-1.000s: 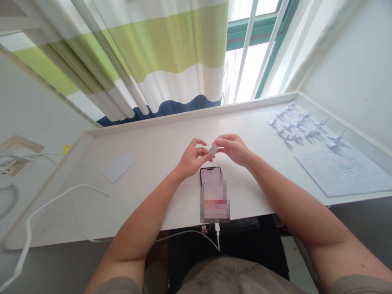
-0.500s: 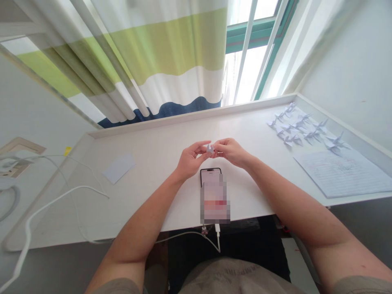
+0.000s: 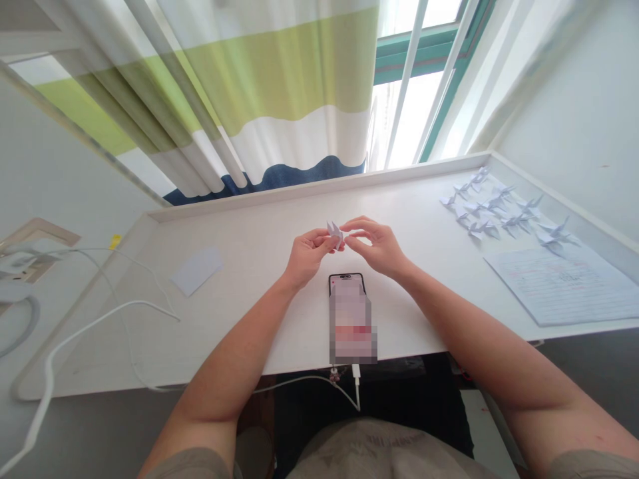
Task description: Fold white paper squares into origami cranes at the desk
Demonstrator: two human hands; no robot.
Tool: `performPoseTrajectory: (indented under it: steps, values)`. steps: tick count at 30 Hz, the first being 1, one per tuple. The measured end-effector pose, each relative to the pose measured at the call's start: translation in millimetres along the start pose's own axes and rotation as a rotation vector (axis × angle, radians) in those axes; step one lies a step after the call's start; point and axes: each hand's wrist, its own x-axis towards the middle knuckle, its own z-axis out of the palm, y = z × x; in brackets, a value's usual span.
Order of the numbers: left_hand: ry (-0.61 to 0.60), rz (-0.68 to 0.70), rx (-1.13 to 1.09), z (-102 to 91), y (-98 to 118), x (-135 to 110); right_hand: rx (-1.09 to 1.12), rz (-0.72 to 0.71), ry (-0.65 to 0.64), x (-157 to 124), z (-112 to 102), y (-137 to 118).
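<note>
A small white folded-paper piece (image 3: 334,231), with two points sticking up, is pinched between the thumb and fingers of my left hand (image 3: 305,256) above the desk. My right hand (image 3: 378,246) is at its right side, thumb and fingers curved and apart, with the fingertips close to the paper. Whether they touch it I cannot tell. Below the hands lies a phone (image 3: 348,283) with its screen lit and partly blurred.
Several white paper cranes (image 3: 504,206) stand at the desk's back right, behind written sheets (image 3: 564,286). A blank paper sheet (image 3: 197,271) lies to the left. White cables (image 3: 112,307) cross the left side, and a charging cable (image 3: 356,376) runs from the phone. The desk (image 3: 249,233) has a raised back edge.
My right fingers have spread and come away from their pinch at the paper. The folded paper now shows two upright points, still in my left hand. The view has shifted slightly.
</note>
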Motion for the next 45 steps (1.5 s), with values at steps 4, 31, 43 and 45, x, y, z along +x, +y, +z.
performPoseTrajectory:
  steps: [4, 31, 43, 45]
  values:
    - [0.028, -0.004, 0.012, -0.6, -0.8, 2.0, -0.006, -0.036, -0.046, -2.9, 4.6, -2.5]
    - [0.077, 0.032, 0.333, -3.5, -2.5, -0.6, 0.238, 0.253, -0.043, 2.6, 8.4, 4.7]
    - [0.192, 0.090, 0.224, 0.7, -1.5, -1.1, 0.029, 0.102, -0.060, 1.2, 2.8, 7.5]
    - [0.217, 0.115, 0.233, 0.4, -3.0, -0.8, -0.024, 0.064, -0.069, 0.2, 3.2, 7.2]
